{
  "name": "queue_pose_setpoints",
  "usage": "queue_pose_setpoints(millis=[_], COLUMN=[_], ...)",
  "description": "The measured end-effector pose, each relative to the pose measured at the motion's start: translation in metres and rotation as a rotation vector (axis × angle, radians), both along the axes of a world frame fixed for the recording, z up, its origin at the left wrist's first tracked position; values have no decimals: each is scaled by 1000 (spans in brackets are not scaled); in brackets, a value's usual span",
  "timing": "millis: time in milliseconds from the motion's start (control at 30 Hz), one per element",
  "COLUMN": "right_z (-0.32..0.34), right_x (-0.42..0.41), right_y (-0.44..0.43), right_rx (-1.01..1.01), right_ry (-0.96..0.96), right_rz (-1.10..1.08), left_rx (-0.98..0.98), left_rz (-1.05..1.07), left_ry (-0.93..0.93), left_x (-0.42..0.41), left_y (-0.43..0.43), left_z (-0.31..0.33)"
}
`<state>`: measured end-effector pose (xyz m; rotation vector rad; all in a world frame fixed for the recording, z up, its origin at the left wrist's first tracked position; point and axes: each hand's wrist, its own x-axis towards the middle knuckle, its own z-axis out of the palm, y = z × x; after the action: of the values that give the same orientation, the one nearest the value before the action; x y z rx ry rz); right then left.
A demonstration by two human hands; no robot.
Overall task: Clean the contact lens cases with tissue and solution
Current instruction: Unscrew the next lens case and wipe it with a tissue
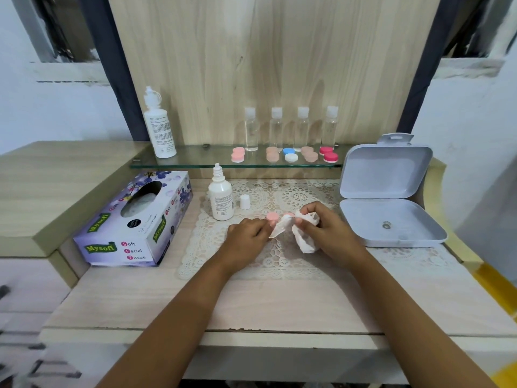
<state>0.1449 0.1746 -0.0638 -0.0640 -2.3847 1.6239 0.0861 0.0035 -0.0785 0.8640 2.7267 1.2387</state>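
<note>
Over the lace mat (pixel 251 264), my left hand (pixel 246 239) holds a pink contact lens case (pixel 272 217) at its near end, fingers curled round it. My right hand (pixel 324 231) grips a crumpled white tissue (pixel 303 239) and presses it against the case's right side, which the tissue mostly hides. An uncapped white solution bottle (pixel 221 198) stands just left of the hands, its white cap (pixel 245 202) beside it. A purple tissue box (pixel 137 222) lies at the left.
A glass shelf (pixel 195 162) at the back carries a tall white bottle (pixel 159 127), several clear bottles (pixel 275 128) and several lens cases (pixel 291 155). An open grey plastic box (pixel 391 219) sits to the right. The desk's front edge is near me.
</note>
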Motion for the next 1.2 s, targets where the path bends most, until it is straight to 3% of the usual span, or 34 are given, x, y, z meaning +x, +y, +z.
queue_pose_setpoints(millis=[233,600,867,1067,1200], right_z=[-3,-10,-27,-24,-29], right_x=[4,4,-3,-7,-2], right_y=[-15,-16,-14,-11,-15], right_rx=[-31,92,441,434,530], right_ry=[95,192,468,574,585], right_rz=[25,-70,-131,-266,-121], left_rx=[357,373,441,499,512], left_rz=[-39,-103,-129,-162,-182], left_ry=[-136,-119,-149,-238,-269], left_x=[-2,-4,-4,-4,-4], left_y=[-3,-5,-6,-7,-7], left_z=[-5,-6,-4,-4,-4])
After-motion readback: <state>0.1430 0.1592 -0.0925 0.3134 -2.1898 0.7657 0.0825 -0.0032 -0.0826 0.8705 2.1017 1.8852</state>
